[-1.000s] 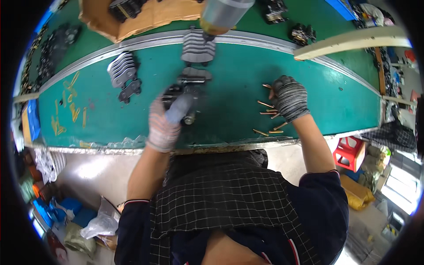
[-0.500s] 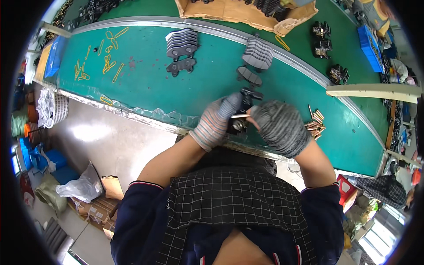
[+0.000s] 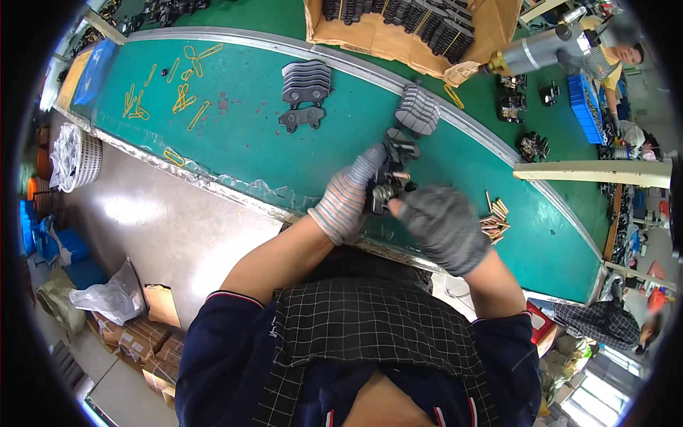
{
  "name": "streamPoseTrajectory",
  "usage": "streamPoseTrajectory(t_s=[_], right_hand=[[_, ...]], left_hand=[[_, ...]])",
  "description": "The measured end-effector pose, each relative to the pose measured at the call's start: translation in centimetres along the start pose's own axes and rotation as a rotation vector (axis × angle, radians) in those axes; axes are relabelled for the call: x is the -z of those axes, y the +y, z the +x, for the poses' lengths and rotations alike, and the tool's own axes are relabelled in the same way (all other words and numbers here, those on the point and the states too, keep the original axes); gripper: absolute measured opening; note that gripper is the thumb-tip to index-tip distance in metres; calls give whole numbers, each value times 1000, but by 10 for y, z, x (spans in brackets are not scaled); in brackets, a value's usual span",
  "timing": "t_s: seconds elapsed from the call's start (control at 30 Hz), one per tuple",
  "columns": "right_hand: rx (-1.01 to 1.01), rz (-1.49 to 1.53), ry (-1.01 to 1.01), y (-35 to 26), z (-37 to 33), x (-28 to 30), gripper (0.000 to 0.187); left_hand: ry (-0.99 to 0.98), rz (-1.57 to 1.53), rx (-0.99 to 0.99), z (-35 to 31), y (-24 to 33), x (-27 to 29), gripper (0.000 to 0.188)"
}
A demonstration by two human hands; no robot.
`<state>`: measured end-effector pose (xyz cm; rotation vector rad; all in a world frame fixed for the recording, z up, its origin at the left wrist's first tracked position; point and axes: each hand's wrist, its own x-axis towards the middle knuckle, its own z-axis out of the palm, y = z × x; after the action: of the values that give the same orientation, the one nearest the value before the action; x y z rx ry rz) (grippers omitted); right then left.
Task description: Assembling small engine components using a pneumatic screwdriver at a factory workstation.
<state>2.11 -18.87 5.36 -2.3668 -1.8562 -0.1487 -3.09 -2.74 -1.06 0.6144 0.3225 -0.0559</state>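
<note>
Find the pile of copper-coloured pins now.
In the head view, the copper-coloured pins lie on the green benchtop, just right of the right hand.

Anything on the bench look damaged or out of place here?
Yes. Film-like covering along the front edge of the green bench looks ragged. One yellow loop lies near that edge, apart from the other scattered yellow loops.

Left hand (image 3: 345, 196), striped glove, is gripping a black metal part (image 3: 390, 171) over the near edge of the green bench (image 3: 235, 142). Right hand (image 3: 445, 228), gray glove, blurred, is working at the part's right side; can't tell if it's holding anything. Copper-colored pins (image 3: 496, 222) are lying right of it. Two stacks of gray pads (image 3: 306, 82) are sitting farther back; yellow clips (image 3: 183, 98) are lying scattered on the left.
</note>
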Motion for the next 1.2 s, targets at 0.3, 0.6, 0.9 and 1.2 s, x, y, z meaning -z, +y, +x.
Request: streamPoseTrajectory(t_s=[0.3, 0.6, 0.9, 1.2], right_hand=[[-351, -113, 868, 125, -12, 66, 73], [-39, 1988, 553, 65, 92, 25, 89], [302, 1907, 538, 61, 109, -5, 89], [87, 1871, 652, 44, 88, -8, 85]], left_hand=[[-96, -224, 272, 4, 16, 4, 63], [51, -278, 272, 19, 15, 18, 63], [71, -278, 322, 7, 27, 9, 61], [104, -182, 343, -2, 25, 6, 65]])
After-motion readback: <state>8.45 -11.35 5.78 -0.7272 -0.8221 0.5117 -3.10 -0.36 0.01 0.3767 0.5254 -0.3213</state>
